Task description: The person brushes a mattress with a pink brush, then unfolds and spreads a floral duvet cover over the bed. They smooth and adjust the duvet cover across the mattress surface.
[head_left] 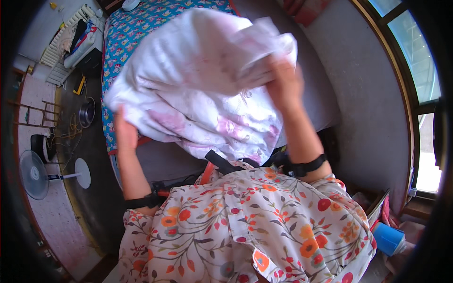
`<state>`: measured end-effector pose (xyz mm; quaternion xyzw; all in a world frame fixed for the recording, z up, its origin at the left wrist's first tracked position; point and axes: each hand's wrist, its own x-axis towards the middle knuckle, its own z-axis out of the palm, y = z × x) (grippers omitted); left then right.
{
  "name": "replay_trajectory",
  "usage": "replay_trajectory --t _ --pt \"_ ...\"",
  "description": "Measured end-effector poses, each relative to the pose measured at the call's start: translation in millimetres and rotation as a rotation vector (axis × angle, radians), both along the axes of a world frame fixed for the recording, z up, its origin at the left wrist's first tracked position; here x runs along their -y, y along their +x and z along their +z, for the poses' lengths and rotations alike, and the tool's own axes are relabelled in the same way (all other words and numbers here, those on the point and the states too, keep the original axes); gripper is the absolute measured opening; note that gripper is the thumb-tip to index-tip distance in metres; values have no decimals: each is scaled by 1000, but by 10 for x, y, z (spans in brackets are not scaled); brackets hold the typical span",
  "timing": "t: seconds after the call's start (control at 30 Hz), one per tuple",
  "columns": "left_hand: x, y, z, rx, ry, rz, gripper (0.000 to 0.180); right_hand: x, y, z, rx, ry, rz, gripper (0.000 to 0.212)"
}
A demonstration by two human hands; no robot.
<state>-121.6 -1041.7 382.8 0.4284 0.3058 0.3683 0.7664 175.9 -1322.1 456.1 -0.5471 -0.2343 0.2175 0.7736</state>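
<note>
A large white bedding cloth with pink flowers [226, 123] is stretched and bunched in front of me, raised above the bed. My left hand [126, 130] grips its left edge, the fingertips covered by fabric. On the right, my right hand [286, 84] is closed on a gathered fold and held higher; motion blurs it and the top of the cloth. Whether the cloth is a quilt cover or a sheet I cannot tell. Below it lies a bed with a blue patterned sheet [123, 42], partly hidden.
The bare grey bed surface [325, 89] shows at the right, beside a wall with a window [406, 47]. To the left on the floor stand a white fan [34, 174] and a dark basin [87, 112]. A blue container [388, 238] is at the lower right.
</note>
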Motion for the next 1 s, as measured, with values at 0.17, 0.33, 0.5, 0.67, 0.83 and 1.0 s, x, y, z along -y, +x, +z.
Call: replay_trajectory --t 0.17,0.33,0.5,0.67,0.83,1.0 --pt "679 429 -478 -358 598 -504 74 -522 -1237 -238 25 -186 910 29" --pt "625 474 -415 -265 363 -201 70 -246 -1074 -611 2 -33 1002 32" --pt "315 163 -72 -100 118 62 66 358 -148 -1731 -418 -401 9 20" --pt "211 -156 170 -59 20 187 62 642 -115 -2696 -784 -678 -138 99" --pt "339 -355 267 -92 -40 239 59 -140 -687 -3140 -1127 -454 21 81" --pt "385 -534 364 -100 -87 269 55 -423 -854 -3058 -926 -615 243 40"
